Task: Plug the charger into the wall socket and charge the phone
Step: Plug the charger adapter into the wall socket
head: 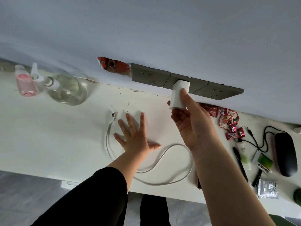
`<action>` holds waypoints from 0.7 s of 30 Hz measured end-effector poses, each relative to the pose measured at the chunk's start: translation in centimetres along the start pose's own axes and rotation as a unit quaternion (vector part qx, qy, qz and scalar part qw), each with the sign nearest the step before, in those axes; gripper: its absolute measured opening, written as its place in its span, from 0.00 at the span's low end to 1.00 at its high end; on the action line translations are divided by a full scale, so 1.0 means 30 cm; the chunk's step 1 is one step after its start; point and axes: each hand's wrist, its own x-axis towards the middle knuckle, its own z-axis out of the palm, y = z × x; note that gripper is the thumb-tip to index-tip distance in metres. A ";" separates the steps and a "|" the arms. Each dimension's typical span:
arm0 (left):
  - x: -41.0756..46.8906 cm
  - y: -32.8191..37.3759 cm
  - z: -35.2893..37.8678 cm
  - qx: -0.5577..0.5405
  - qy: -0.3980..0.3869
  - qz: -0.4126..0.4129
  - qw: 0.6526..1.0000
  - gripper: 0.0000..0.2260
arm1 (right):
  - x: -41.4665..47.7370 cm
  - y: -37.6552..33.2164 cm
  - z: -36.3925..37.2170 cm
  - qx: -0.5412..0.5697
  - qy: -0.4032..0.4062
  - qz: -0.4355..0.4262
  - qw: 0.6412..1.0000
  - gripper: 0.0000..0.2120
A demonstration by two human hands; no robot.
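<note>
A white charger block (179, 93) sits against the middle panel of a grey wall socket strip (149, 75), and my right hand (192, 124) grips it from below. My left hand (135, 136) lies flat on the white table (48, 136) with fingers spread, holding nothing. A white cable (162, 154) loops across the table, its USB plug (112, 115) lying loose to the left of my left hand. The edge of a phone (199, 184) shows under my right forearm near the table's front edge; most of it is hidden.
A clear glass bottle (68, 90) and a pink bottle (26, 85) stand at the left. On the right lie red candy wrappers (228, 121), a black case (285, 154) with a black cable, pens (241, 163) and a foil packet (267, 189). A broken patch in the wall (114, 65) shows beside the sockets.
</note>
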 end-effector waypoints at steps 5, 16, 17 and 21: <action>-0.002 -0.003 0.004 0.008 0.002 -0.003 1.000 0.62 | 0.008 -0.021 0.006 -0.040 0.016 0.016 0.999 0.11; -0.018 -0.013 -0.030 0.003 -0.021 0.016 1.000 0.58 | 0.014 0.036 -0.037 -0.026 -0.032 0.013 0.999 0.23; -0.020 -0.022 -0.036 -0.001 -0.024 0.024 0.999 0.57 | 0.014 0.057 -0.052 -0.028 -0.033 0.028 0.999 0.26; -0.038 -0.086 -0.071 -0.018 -0.014 0.080 0.997 0.46 | 0.002 0.204 -0.070 -0.105 0.012 0.088 0.991 0.23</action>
